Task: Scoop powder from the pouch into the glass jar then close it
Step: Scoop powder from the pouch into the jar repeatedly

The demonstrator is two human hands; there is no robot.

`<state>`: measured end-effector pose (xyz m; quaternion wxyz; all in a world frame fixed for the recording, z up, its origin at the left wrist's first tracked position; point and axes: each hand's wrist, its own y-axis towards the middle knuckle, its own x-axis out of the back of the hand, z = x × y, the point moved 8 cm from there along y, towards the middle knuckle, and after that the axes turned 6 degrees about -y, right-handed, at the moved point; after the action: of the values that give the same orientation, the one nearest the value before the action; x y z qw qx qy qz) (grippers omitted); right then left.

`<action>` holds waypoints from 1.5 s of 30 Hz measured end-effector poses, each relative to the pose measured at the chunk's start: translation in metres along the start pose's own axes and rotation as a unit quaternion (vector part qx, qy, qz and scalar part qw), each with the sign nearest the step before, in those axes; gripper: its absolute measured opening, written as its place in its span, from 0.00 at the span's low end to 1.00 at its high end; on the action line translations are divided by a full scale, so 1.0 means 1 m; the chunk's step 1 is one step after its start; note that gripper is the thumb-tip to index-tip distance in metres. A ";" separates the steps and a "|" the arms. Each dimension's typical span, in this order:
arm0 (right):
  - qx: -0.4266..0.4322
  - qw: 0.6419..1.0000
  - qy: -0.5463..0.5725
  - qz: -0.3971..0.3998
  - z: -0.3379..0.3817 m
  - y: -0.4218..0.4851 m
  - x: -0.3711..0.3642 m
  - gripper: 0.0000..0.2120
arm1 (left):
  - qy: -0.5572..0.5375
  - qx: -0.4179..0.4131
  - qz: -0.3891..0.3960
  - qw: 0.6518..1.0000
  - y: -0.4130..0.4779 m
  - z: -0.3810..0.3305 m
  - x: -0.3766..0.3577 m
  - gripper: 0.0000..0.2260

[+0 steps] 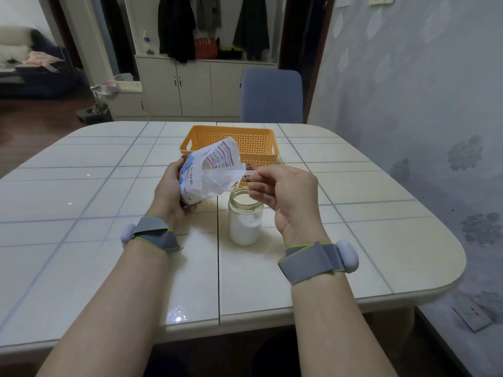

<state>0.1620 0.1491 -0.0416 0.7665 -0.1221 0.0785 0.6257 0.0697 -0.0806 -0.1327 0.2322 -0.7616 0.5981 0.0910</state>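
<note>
Right, nearest me, on my side of the glass jar (246, 221), both forearms wear grey wrist straps (313, 261). The jar stands upright and open-topped on the tiled table (109, 186), more than half full of white powder. Just left of the jar, my left hand (170, 191) curls round the pouch (201, 172), holding it tilted with its torn mouth turned toward the jar's opening. Above the jar and slightly right, my right hand (283, 191) pinches the handle of a clear plastic scoop (243, 174), which reaches into the pouch; I cannot tell whether it carries powder. Beyond the jar sits an orange basket (231, 128), and farther behind the jar a blue chair (272, 93).
</note>
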 end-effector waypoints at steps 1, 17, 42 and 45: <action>-0.003 1.000 0.010 -0.001 -0.001 0.000 0.001 0.04 | 0.000 -0.003 -0.005 1.000 0.000 0.000 0.001 0.15; 0.009 0.997 0.073 -0.033 0.022 -0.006 0.045 0.03 | -0.052 -0.020 -0.059 0.997 0.001 -0.007 0.020 0.15; 0.066 0.997 -0.020 0.042 0.015 -0.007 0.044 0.02 | -0.025 -0.012 -0.025 0.999 0.001 -0.004 0.014 0.18; 0.074 0.995 -0.041 0.043 0.016 -0.007 0.041 0.04 | -0.023 -0.012 -0.020 0.999 0.001 -0.004 0.012 0.18</action>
<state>0.1767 0.1912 -0.0371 0.7481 -0.0359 0.0987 0.6552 0.0715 -0.0931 -0.1349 0.2385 -0.7738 0.5761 0.1115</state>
